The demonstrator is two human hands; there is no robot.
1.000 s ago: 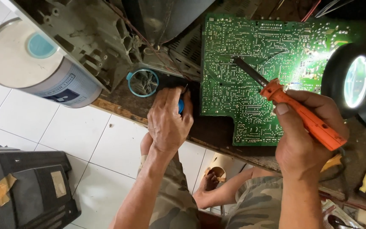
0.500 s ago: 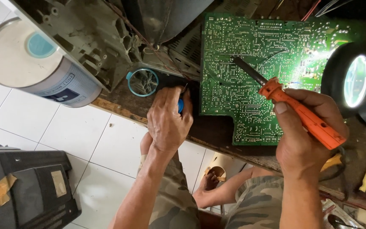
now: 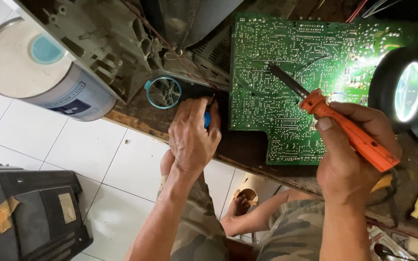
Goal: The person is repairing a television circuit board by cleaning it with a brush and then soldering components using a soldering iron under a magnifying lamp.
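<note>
Step in hand: soldering work on the underside of a green circuit board, judged from the tool poised above it.
Right hand: closed in a fist-like grip round the orange handle of a soldering iron; the dark tip lies over the middle of the board, whether touching cannot be told.
Left hand: fingers curled round a small blue object, a thin wire or lead rising from it; it rests on the dark wooden surface just beside the board's left edge.
Next move, as judged: would call for a steady tip on one joint among dense traces.
Lighting: a round lamp at the board's right edge.
Obstructions: a grey television chassis crowds the board's upper left.
Surroundings: a small teal-rimmed ring near the left hand; a white cylindrical can at the surface's edge; a black plastic casing on the tiled floor.
</note>
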